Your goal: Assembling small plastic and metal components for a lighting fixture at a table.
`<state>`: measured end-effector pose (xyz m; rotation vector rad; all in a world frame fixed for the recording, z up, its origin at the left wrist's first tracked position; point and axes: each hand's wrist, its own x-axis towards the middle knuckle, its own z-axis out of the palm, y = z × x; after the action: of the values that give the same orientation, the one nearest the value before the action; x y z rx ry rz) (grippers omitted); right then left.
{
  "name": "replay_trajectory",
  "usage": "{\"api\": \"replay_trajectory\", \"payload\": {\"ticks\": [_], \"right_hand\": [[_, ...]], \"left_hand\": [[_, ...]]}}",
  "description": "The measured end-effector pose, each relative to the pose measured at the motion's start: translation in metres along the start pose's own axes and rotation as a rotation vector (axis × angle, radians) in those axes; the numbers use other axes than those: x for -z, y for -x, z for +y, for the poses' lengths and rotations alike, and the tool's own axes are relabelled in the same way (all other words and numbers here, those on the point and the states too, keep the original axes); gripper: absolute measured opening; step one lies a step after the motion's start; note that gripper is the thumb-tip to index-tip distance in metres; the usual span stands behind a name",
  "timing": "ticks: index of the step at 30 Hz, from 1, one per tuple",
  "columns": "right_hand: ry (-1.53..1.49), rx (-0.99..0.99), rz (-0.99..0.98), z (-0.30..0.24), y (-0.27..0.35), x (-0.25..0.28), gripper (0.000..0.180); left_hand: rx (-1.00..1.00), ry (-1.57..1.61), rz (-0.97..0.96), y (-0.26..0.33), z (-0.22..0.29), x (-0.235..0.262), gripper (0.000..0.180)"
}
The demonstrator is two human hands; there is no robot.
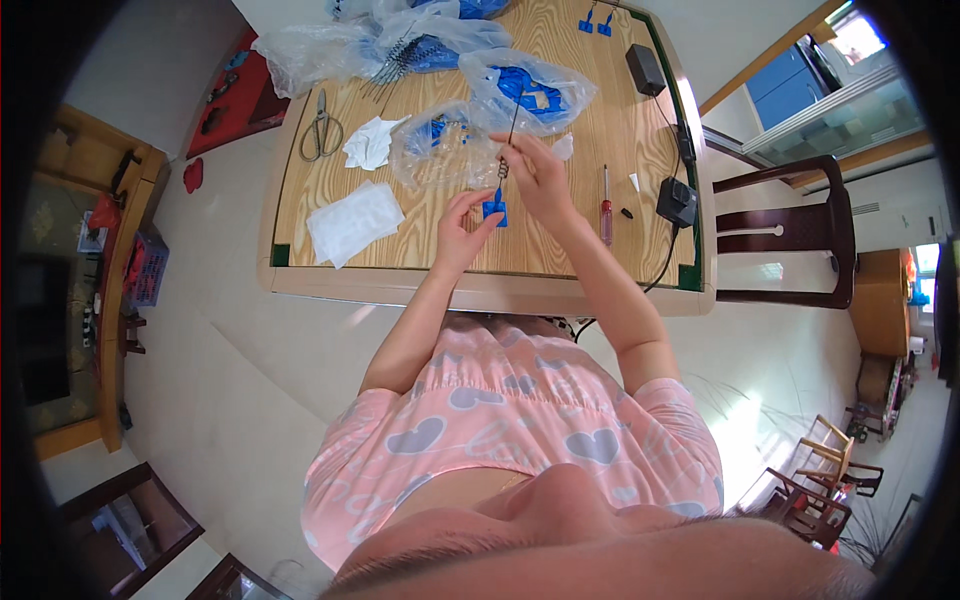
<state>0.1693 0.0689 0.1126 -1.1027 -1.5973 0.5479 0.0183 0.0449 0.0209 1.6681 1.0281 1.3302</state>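
Near the table's front edge, my left hand (461, 234) pinches a small blue plastic piece (496, 213) with a square plate and a narrow stem. My right hand (538, 177) is closed on a thin dark wire rod (514, 122) with a coiled spring-like section (502, 170). The rod stands above the blue stem, and its lower end meets the stem's top; how deep it sits cannot be made out. Just beyond my hands lie a clear plastic bag (415, 165) with small blue and metal parts, and another bag (575, 90) of blue pieces.
Scissors (321, 135), a crumpled white tissue (370, 143) and folded white sheets (354, 222) lie left. Several coiled wires (400, 62) rest on bags at the back. Right are a red-handled screwdriver (606, 220), a black box (677, 202) with a cable, and a chair (785, 231).
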Motion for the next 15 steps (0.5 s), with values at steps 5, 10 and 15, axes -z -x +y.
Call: {"api": "replay_trajectory", "payload": {"ticks": [5,10,15], "right_hand": [[-0.237,-0.042,-0.04,-0.01,-0.033,-0.001,0.02],[-0.143,-0.096,-0.068,-0.026,-0.058,0.0,0.023],[-0.071,-0.073,-0.054,-0.034,-0.068,0.003,0.026]], "left_hand": [[0.028,0.189,-0.034,-0.01,0.001,0.001,0.026],[0.286,0.514,-0.037,-0.026,0.031,0.009,0.014],[0.314,0.506,-0.09,-0.03,0.038,0.018,0.015]]}}
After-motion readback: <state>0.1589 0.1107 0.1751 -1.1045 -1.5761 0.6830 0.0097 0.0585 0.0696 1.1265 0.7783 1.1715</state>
